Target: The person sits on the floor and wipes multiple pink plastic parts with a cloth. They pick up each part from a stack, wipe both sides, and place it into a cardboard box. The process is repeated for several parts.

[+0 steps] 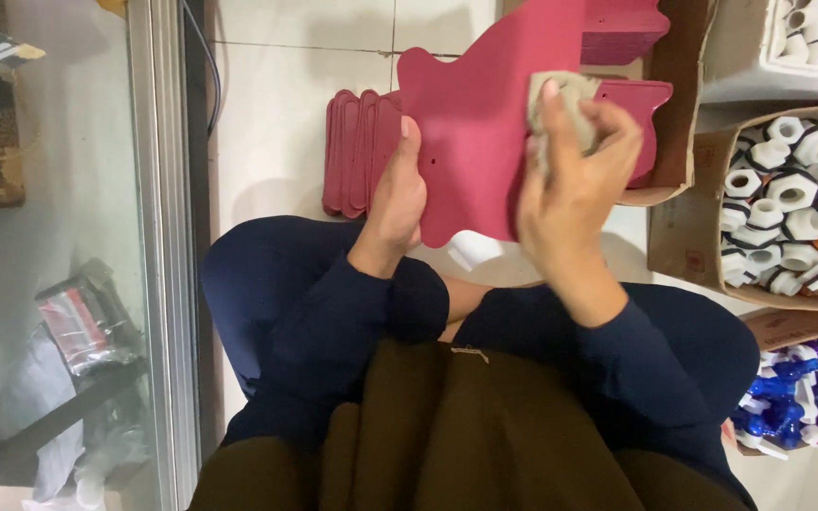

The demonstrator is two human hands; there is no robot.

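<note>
From the head camera we saw our left hand (398, 194) gripping the left edge of a flat dark-red shaped board (485, 123) above our knees, while our right hand (570, 180) pinched a small grey-beige sanding pad (560, 99) against its right side.

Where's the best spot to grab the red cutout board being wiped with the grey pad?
Probably the lower left edge of the red cutout board, coming from the left, as the left hand does: the thin flat panel suits a thumb-over pinch there, leaving the face free for the right hand and grey pad.
</note>
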